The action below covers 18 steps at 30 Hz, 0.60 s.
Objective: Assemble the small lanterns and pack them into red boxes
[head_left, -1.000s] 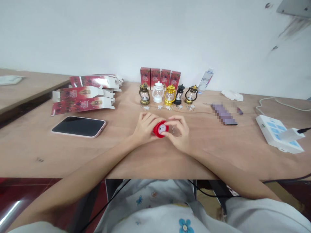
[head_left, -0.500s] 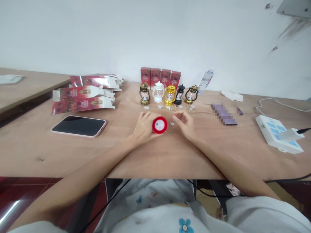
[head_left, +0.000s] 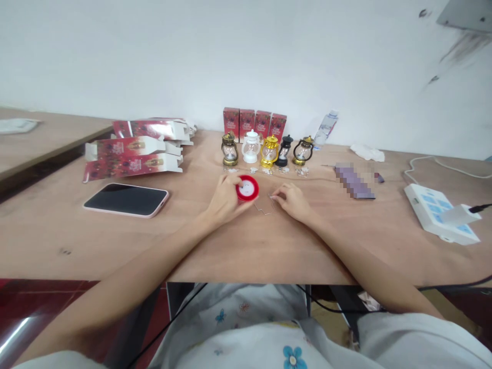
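Left hand (head_left: 224,202), centre of frame, fingers clamped on red round piece (head_left: 249,189), white face showing; right hand (head_left: 295,202), just right of centre, fingertips close together near thin bent wire (head_left: 264,212), cannot tell if gripping; lanterns (head_left: 269,152) upper centre.

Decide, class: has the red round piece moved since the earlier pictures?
Yes: judged against the standing white lantern, the red round piece has shifted up the picture, closer to the lantern, and slightly left.
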### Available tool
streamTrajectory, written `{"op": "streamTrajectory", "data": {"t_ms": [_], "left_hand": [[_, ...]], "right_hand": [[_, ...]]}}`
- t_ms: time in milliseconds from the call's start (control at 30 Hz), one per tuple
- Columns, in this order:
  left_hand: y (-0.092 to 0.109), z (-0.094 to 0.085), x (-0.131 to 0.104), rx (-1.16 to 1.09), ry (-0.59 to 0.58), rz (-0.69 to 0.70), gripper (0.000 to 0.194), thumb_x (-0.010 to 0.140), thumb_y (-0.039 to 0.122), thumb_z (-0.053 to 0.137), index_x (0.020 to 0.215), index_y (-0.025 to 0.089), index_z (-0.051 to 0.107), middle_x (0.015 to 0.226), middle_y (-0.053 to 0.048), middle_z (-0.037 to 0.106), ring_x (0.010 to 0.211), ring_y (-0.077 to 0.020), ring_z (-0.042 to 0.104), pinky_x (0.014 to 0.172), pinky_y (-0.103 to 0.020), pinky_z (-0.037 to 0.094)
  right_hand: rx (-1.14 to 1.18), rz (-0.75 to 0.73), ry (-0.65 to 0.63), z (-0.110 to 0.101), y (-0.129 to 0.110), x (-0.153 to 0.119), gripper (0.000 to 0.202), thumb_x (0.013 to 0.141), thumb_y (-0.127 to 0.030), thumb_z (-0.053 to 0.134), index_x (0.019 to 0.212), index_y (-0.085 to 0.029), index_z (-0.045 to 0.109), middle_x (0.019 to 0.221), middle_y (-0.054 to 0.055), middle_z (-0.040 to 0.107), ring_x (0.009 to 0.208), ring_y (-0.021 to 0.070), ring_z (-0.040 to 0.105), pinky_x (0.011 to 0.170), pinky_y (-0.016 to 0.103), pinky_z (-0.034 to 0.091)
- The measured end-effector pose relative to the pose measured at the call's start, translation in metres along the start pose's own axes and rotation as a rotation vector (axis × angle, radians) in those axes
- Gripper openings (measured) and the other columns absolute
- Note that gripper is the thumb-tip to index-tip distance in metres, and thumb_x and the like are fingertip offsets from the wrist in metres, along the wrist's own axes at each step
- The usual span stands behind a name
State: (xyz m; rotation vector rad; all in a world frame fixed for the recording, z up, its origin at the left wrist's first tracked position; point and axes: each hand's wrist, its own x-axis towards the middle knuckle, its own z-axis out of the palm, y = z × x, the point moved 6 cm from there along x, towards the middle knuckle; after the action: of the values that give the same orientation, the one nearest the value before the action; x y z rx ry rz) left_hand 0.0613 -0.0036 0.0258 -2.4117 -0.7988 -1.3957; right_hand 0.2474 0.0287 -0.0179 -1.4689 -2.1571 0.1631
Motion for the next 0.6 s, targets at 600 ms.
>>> {"op": "streamTrajectory", "data": {"t_ms": [600], "left_hand": [[0.002,0.006,0.0,0.056,-0.084,0.017,0.036,0.08,0.039,0.062,0.095,0.019,0.036,0.095,-0.009,0.06,0.09,-0.0228,0.06,0.078,-0.039,0.043]], "right_hand": [[0.186,-0.069,0.195,-0.008,-0.014,-0.008,0.01,0.089,-0.016,0.033,0.086,-0.02,0.04,0.078,0.005,0.059,0.07,0.0174,0.058,0.066,0.029,0.045]]}}
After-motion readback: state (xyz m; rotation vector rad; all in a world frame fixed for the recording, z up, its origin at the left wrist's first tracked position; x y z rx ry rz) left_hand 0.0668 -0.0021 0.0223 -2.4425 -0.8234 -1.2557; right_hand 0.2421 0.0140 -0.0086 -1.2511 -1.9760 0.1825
